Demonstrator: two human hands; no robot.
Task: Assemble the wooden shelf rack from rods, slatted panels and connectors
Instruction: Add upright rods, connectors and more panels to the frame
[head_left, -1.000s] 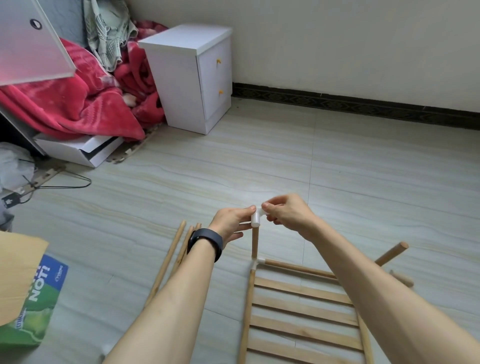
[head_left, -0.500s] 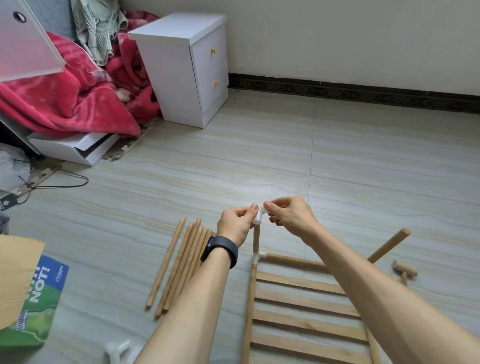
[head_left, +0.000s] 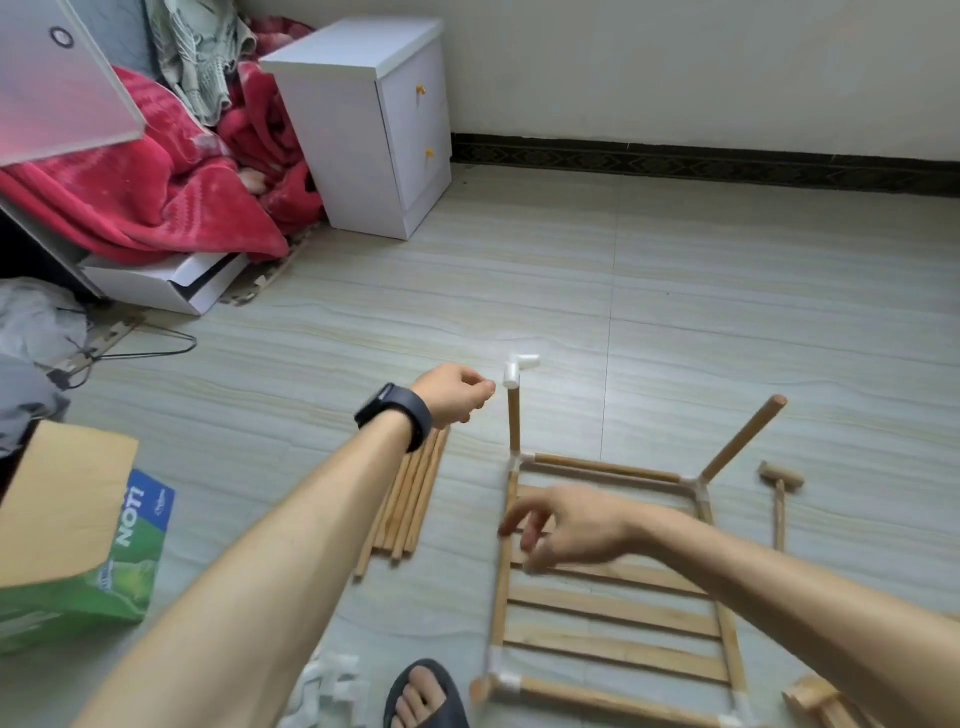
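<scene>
A slatted wooden panel (head_left: 618, 608) lies flat on the floor, framed by rods and white corner connectors. An upright rod (head_left: 514, 421) rises from its far left corner with a white connector (head_left: 518, 370) on top. A second upright rod (head_left: 743, 440) leans out from the far right corner. My left hand (head_left: 453, 394), wearing a black watch, hovers just left of the white connector with fingers curled and nothing in them. My right hand (head_left: 563, 526) is blurred, open, low over the panel's left side, holding nothing. A bundle of loose rods (head_left: 410, 499) lies under my left wrist.
A small wooden mallet (head_left: 779, 493) lies right of the panel. White connectors (head_left: 332, 686) sit by my sandalled foot (head_left: 426, 693). A green box (head_left: 104, 561) is at left, a white cabinet (head_left: 374, 124) and red blanket (head_left: 150, 182) at the back left. More wooden parts (head_left: 826, 704) show at bottom right.
Both hands have let go of the white connector on the upright rod. My right hand has dropped down toward the panel; my left hand has drawn slightly left. The camera tilted downward.
</scene>
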